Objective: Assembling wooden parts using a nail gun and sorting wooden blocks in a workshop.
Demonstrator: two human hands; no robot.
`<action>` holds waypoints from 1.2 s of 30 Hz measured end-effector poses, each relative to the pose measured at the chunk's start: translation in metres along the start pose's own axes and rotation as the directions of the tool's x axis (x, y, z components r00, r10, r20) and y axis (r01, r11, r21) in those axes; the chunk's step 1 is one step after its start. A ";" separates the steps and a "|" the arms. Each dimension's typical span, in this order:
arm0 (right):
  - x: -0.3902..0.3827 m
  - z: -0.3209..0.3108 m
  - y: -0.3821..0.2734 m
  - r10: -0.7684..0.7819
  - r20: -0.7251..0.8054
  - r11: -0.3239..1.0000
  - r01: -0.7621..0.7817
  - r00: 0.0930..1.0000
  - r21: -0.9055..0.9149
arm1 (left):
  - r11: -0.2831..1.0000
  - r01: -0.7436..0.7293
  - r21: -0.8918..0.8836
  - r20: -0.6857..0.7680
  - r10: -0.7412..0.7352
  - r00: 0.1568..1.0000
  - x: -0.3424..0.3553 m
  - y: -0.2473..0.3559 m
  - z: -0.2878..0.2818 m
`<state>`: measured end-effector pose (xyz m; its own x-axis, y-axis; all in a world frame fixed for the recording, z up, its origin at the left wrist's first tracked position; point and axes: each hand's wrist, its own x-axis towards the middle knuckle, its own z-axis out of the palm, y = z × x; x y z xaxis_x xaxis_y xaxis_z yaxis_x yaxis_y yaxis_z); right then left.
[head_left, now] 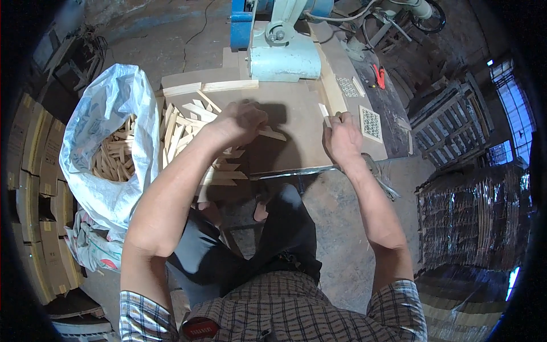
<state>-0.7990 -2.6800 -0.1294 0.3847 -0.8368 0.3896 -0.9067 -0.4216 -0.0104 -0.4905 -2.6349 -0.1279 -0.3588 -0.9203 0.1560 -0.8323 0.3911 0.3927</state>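
My left hand point(244, 122) is over the work table, its fingers curled round a pale wooden strip point(273, 134) whose end sticks out to the right. Under and beside that wrist lies a loose pile of similar strips point(181, 131), several with angled ends. To the right, my right hand point(345, 137) pinches a small wooden piece point(324, 113) beside a long wooden fence point(329, 85). The fingertips of both hands are partly hidden. A pale green machine housing point(285, 62) stands at the table's far side.
A white woven sack point(111, 196) holding cut strips stands on the left, with stacked cartons point(34, 188) beyond. Patterned cut-out panels point(370, 123) and red-handled pliers point(379, 76) lie right of the fence. Wrapped stacks point(473, 219) stand further right.
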 end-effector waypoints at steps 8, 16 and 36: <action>-0.006 0.011 -0.019 -0.080 -0.030 0.992 0.082 0.996 0.095 | 0.993 -0.113 0.037 -0.088 0.116 0.989 -0.002 -0.005 0.006; 0.010 0.007 -0.016 0.071 0.105 0.928 -0.104 0.992 0.357 | 0.997 -0.074 0.027 -0.091 0.076 0.993 0.001 -0.005 0.011; 0.086 0.045 -0.007 0.058 -0.014 0.984 -0.060 0.998 -0.166 | 0.990 0.059 0.126 0.095 -0.071 0.993 0.007 -0.006 0.005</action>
<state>-0.7519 -2.7651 -0.1370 0.3287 -0.8548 0.4016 -0.9442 -0.3069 0.1196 -0.4906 -2.6439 -0.1336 -0.3370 -0.9406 0.0409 -0.8986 0.3343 0.2842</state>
